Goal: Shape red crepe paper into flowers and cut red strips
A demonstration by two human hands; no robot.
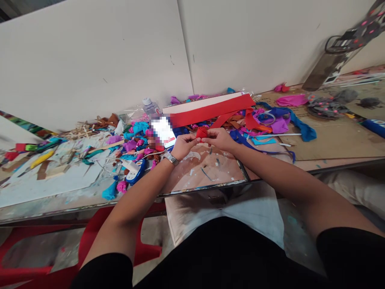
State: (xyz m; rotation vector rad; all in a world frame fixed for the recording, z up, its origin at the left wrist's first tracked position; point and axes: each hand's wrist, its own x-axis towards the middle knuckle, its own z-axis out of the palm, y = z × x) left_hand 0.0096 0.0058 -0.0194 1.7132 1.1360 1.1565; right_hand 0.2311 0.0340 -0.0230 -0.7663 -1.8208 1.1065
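Observation:
A small red rolled paper rosebud [201,133] is held up over the table's front part, between the fingertips of both hands. My left hand [184,146] pinches its lower left side, with a metal watch on that wrist. From the right, my right hand [221,139] grips the same bud with thumb and fingers. Just behind lie long red crepe paper strips [213,112] and a lit phone [163,131], its screen blurred. Whether a stem or wire sits inside the bud is hidden.
Crumpled purple, blue and pink paper pieces [130,145] surround a blue and white power strip [136,171] at left. A plastic bottle [150,107] stands near the wall. Flat cardboard [331,136] and a blue strip [304,122] lie at right. A red chair [90,233] is below left.

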